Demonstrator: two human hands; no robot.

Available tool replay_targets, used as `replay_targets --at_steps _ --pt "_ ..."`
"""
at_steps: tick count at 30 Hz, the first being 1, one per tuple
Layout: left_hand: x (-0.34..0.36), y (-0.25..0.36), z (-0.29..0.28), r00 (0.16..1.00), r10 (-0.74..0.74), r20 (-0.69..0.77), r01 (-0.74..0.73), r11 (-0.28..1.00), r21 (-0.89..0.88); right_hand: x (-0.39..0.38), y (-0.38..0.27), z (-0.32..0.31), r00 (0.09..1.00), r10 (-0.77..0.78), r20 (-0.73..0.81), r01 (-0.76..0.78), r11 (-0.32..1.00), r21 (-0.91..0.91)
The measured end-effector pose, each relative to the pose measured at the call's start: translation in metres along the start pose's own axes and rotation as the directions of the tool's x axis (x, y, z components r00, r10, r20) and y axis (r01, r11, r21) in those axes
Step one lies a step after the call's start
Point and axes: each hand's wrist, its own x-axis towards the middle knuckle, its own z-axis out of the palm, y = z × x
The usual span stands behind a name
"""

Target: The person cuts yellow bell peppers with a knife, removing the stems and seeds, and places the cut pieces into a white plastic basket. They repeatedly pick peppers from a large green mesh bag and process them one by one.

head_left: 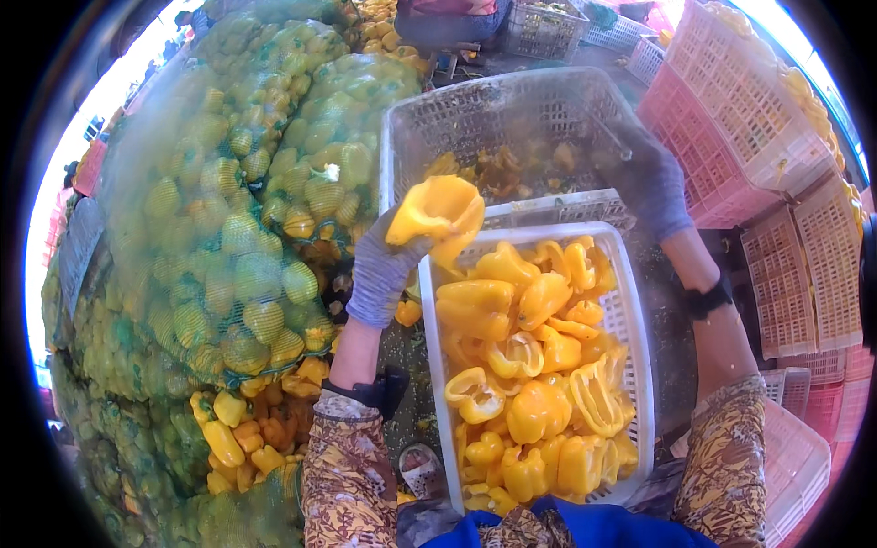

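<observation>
Now a halved yellow pepper (438,215) is gripped in the left hand (388,265), which is gloved in grey knit, and the piece is held up with its hollow inside turned toward the camera, just above the near left corner of a white plastic basket (630,315). That basket is seen to be filled with cut yellow pepper pieces (534,374), most of them halves lying hollow side up or on edge. The right hand (653,178), likewise gloved, is blurred and stretched over the far right side, by the rim of a grey plastic crate (484,114) set just beyond the white basket; whether anything is held in it, or whether it is clenched or slack, cannot be told from this blur. Yellow scraps (498,169) are seen lying in the bottom of the grey crate (seeds and trimmings, by the look of them). Green mesh sacks (247,201) stuffed with whole peppers are piled high at the left, and loose whole yellow peppers (247,429) are heaped at their foot. Stacked pink crates (731,110) are ranged along the right. Patterned sleeves are worn on both forearms, with dark bands at the wrists.
</observation>
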Motion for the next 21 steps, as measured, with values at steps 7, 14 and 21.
replay_targets --at_steps 7,14,21 --pt "0.002 -0.03 0.011 0.854 0.038 0.519 -0.443 0.576 0.687 -0.051 -0.013 -0.011 0.977 -0.057 0.205 0.03 0.991 0.132" --pt "-0.041 -0.002 -0.014 0.939 0.27 0.213 -0.324 0.483 0.814 -0.061 -0.037 -0.031 0.925 -0.012 0.379 -0.017 0.997 0.072" --pt "-0.165 -0.082 -0.141 0.963 -0.058 -0.262 0.24 0.628 0.74 -0.091 -0.059 -0.019 0.895 -0.155 0.419 0.009 0.944 0.33"
